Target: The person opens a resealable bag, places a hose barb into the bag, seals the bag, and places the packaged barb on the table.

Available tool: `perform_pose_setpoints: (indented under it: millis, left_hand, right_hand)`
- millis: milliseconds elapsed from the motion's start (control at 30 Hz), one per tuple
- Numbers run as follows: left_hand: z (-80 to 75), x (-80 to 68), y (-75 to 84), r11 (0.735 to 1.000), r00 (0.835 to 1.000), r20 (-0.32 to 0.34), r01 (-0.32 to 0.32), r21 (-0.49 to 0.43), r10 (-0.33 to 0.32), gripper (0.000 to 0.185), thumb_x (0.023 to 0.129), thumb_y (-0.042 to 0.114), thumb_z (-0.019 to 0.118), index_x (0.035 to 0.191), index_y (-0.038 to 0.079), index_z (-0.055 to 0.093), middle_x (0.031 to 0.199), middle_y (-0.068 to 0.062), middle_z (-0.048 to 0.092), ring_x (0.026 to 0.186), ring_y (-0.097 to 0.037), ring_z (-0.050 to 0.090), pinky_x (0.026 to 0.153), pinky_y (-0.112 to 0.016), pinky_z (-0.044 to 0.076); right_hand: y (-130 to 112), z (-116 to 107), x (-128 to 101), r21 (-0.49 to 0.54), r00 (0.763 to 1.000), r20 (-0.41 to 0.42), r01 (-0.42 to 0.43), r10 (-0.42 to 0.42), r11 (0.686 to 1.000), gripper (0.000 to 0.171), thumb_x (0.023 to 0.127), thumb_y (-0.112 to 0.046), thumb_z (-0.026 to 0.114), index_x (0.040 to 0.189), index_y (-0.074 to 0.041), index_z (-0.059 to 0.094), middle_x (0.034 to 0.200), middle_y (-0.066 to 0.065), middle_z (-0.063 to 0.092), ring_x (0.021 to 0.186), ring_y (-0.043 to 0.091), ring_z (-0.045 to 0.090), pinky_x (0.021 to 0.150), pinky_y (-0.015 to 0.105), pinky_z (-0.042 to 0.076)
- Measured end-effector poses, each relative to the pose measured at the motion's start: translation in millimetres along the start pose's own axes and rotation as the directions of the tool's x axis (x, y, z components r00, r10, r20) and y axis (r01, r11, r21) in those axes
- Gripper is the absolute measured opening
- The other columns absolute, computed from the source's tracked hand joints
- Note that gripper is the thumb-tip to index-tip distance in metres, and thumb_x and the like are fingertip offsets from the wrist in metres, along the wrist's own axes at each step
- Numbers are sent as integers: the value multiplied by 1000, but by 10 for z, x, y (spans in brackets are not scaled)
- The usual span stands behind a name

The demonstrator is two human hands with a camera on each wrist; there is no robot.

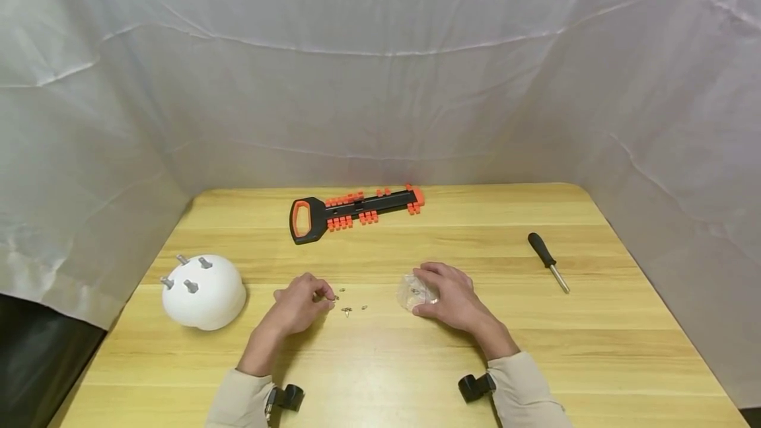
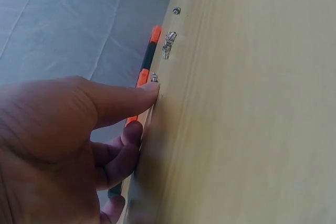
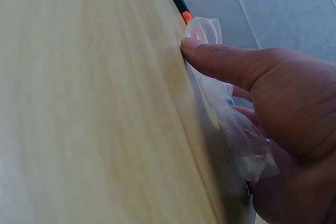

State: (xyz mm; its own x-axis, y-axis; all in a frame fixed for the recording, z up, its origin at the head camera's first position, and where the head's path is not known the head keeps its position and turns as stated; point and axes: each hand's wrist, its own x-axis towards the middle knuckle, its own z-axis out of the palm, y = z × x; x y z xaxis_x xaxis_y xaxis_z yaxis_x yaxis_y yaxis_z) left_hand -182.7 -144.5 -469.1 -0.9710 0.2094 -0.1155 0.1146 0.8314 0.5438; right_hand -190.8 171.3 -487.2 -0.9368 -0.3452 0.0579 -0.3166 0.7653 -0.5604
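Small shiny metal pieces, like little screws [image 1: 347, 310], lie loose on the table between the hands. At their left edge is my left hand [image 1: 300, 302], fingers bent and fingertips down at the tabletop. One metal piece [image 2: 154, 77] shows right at the left thumb's tip in the left wrist view; whether it is pinched is unclear. My right hand [image 1: 452, 296] holds a clear plastic bag [image 1: 410, 292] between thumb and fingers, low on the table. Something small and metallic shows in the bag. In the right wrist view the crinkled bag [image 3: 244, 140] runs beneath the palm.
A white rounded body [image 1: 205, 296] with several grey pegs pointing up stands at the left. Toward the back lies a black-and-orange handled rack [image 1: 357, 210]. A black-handled screwdriver [image 1: 548, 261] lies on the right. Grey sheeting [image 1: 380, 98] hangs behind the wooden table [image 1: 594, 362].
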Motion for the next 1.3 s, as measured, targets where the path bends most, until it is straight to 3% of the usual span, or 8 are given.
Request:
perform_pose_setpoints:
  millis: [267,433,667,867,1300]
  left_hand:
    - [17,12,15,999,999,15,-34,13,34,8,95,22,62,87,22,62,94,4,51,95,-19,45,79,-43,24]
    - [35,38,46,993,994,-14,-113,-37,113,6,97,23,60,92,21,62,94,5,52,93,-16,45,80,-41,25]
    - [92,105,218,969,975,-20,-222,-111,221,8,98,21,57,95,16,62,100,6,55,92,-14,46,82,-42,24]
    - [170,167,397,955,958,-35,-286,-81,284,10,98,22,56,97,15,63,102,7,56,93,-12,46,82,-41,23]
    - [308,268,717,924,925,10,-378,-54,379,9,98,21,57,100,15,63,105,5,55,91,-12,51,80,-36,26]
  right_hand:
    - [15,-5,12,6,1000,0,2,-2,1000,71,74,-37,82,137,-17,55,144,5,49,135,32,41,109,60,22]
    - [19,-3,11,10,1000,-1,1,-1,1000,71,74,-37,82,137,-17,55,143,5,49,135,32,41,109,59,22]
    - [19,-10,0,10,1000,3,0,0,1000,71,75,-37,82,137,-16,55,144,5,49,135,32,41,108,60,23]
    - [11,-25,10,3,1000,14,10,-10,1000,71,76,-37,81,138,-16,54,144,6,48,136,33,40,109,60,23]
    - [18,-20,12,-14,1000,5,14,-14,1000,72,75,-39,82,138,-16,54,144,5,49,135,32,41,108,59,25]
